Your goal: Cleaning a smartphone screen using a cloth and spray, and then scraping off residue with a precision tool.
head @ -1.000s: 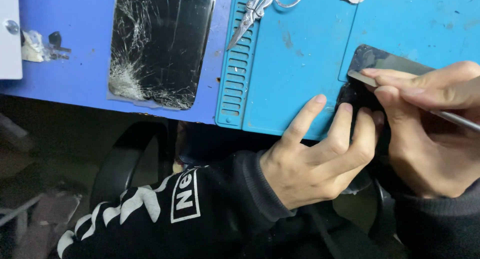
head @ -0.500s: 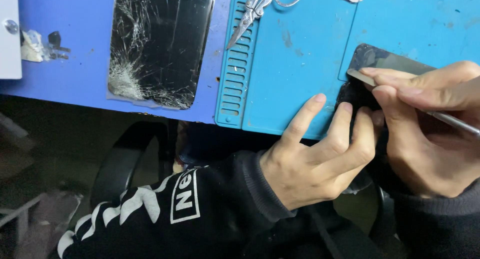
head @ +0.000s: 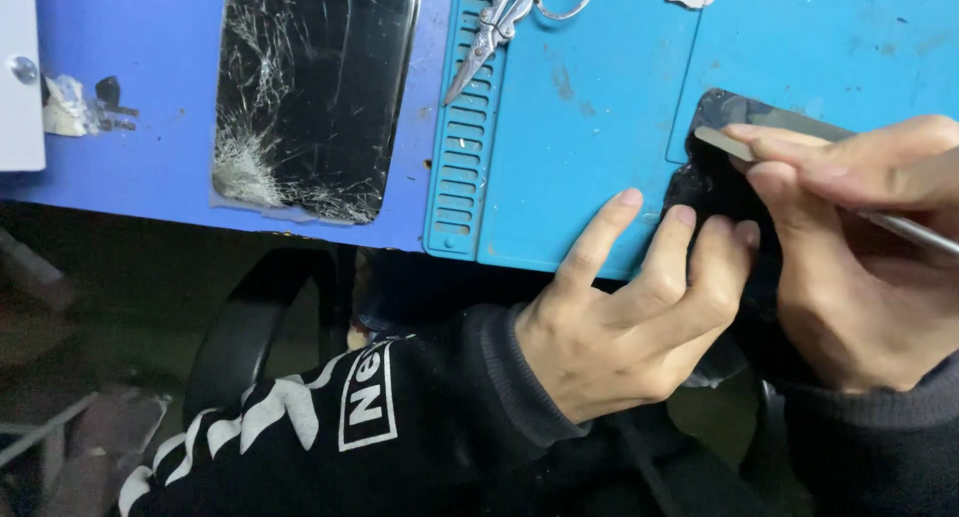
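At the left of the desk point(head: 130, 187) lies a cracked screen point(head: 305, 97), unchanged. The left hand point(head: 629, 317) stays, fingers pressed on the dark phone point(head: 714, 182) at the mat point(head: 579, 127) edge. The right hand point(head: 859, 247) still pinches a metal pry tool point(head: 724, 142); little has shifted, prying continues.

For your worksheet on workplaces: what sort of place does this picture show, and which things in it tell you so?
Most likely a phone repair bench. A cracked phone screen lies on the blue table, a teal repair mat carries tweezers, and the right hand works a thin metal tool on a dark phone.
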